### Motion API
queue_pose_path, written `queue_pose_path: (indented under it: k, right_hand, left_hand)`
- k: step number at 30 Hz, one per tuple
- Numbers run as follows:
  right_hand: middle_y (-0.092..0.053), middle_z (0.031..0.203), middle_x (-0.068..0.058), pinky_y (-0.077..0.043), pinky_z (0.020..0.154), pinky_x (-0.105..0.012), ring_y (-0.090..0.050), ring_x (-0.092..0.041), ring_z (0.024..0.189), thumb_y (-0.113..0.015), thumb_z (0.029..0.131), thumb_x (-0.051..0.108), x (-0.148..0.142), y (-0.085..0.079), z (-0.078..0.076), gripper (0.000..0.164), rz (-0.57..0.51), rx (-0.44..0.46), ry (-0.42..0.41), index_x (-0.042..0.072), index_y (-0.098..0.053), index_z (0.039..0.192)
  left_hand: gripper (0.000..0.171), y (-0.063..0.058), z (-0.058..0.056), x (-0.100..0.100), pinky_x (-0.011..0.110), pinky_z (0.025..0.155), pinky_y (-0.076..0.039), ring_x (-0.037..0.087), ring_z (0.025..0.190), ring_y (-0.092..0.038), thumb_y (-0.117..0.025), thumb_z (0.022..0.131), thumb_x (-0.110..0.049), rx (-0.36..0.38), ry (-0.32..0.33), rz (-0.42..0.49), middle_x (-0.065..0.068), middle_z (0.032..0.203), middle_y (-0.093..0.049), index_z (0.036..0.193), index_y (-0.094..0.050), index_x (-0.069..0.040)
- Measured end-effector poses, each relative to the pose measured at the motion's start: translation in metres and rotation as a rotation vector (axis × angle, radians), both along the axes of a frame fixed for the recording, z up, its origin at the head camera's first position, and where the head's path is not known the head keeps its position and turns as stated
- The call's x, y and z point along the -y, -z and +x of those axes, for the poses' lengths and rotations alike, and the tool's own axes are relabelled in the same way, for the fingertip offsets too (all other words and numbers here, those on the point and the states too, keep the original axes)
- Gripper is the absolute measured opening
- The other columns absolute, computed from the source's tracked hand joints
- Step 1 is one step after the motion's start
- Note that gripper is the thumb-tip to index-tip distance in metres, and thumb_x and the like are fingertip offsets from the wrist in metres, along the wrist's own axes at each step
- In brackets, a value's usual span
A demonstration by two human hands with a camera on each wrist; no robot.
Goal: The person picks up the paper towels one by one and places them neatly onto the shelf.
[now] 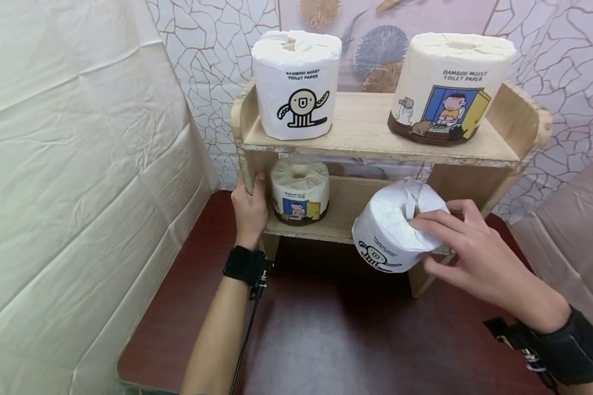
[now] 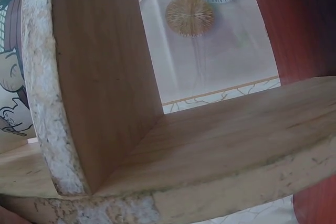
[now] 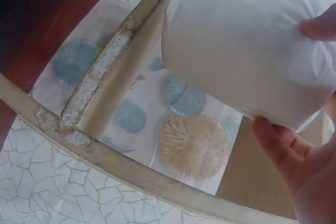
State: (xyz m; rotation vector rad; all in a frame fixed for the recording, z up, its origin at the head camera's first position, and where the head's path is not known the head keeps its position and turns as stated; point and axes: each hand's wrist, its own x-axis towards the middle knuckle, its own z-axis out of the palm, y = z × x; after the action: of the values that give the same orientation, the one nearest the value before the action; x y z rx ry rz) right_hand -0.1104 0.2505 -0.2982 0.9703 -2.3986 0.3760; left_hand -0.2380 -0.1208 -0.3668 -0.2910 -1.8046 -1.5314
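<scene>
My right hand (image 1: 474, 258) holds a white-wrapped toilet paper roll (image 1: 385, 233), tilted, in front of the lower shelf's right part. Its fingers reach to the core hole on top, the thumb lower at the side. In the right wrist view the roll (image 3: 236, 51) sits between the thumb and fingers of that hand (image 3: 312, 174). The left hand (image 1: 250, 211) grips the left side panel of a wooden shelf rack (image 1: 363, 118), thumb on the inner face. Beside that thumb, a cream toilet paper roll (image 1: 300, 195) stands upright on the lower shelf. The left wrist view shows bare rack boards (image 2: 236, 129).
On the upper shelf stand a white roll (image 1: 296, 88) at left and a cream roll (image 1: 449, 90) at right. The rack stands on a dark red table (image 1: 326, 340). Pale cloth (image 1: 79, 164) hangs at left, and a patterned backdrop (image 1: 207, 66) is behind.
</scene>
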Motion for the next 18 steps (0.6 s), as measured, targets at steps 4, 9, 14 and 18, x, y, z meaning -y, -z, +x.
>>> queue_pose_path:
  k: [4,9,14,18]
  right_hand:
    - [-0.067,0.123,0.003,-0.044,0.062,-0.044,-0.046,-0.035,0.113,-0.076,0.075,0.014,0.003,0.001,-0.007,0.053,-0.002,0.002,0.040,0.014,-0.072,0.128]
    - [-0.067,0.125,-0.001,-0.045,0.059,-0.048,-0.046,-0.036,0.111,-0.082,0.076,0.014,0.007,0.002,-0.016,0.055,-0.008,0.023,0.094,0.013,-0.071,0.130]
    - [-0.066,0.129,-0.005,-0.047,0.058,-0.053,-0.047,-0.038,0.110,-0.084,0.078,0.015,0.013,0.003,-0.026,0.059,-0.020,0.045,0.149,0.012,-0.068,0.135]
    - [-0.065,0.130,-0.007,-0.045,0.059,-0.052,-0.046,-0.040,0.108,-0.084,0.080,0.015,0.015,0.008,-0.031,0.058,-0.025,0.053,0.177,0.011,-0.068,0.135]
  left_hand:
    - [0.036,0.013,-0.013,0.004,0.033,0.070,-0.034,0.025,0.064,-0.039,-0.058,0.110,-0.015,-0.005,-0.019,-0.008,0.021,0.079,-0.052,0.142,-0.058,0.003]
    - [0.036,0.016,-0.016,0.007,0.035,0.072,-0.038,0.023,0.068,-0.046,-0.058,0.110,-0.021,-0.046,-0.022,-0.026,0.020,0.088,-0.062,0.141,-0.060,-0.001]
    - [0.037,0.015,-0.016,0.008,0.035,0.070,-0.038,0.023,0.067,-0.045,-0.057,0.111,-0.024,-0.048,-0.014,-0.031,0.020,0.091,-0.063,0.142,-0.060,-0.004]
    - [0.039,0.017,-0.012,0.007,0.034,0.066,-0.038,0.021,0.060,-0.043,-0.056,0.112,-0.026,-0.024,-0.008,-0.038,0.018,0.089,-0.062,0.145,-0.058,-0.006]
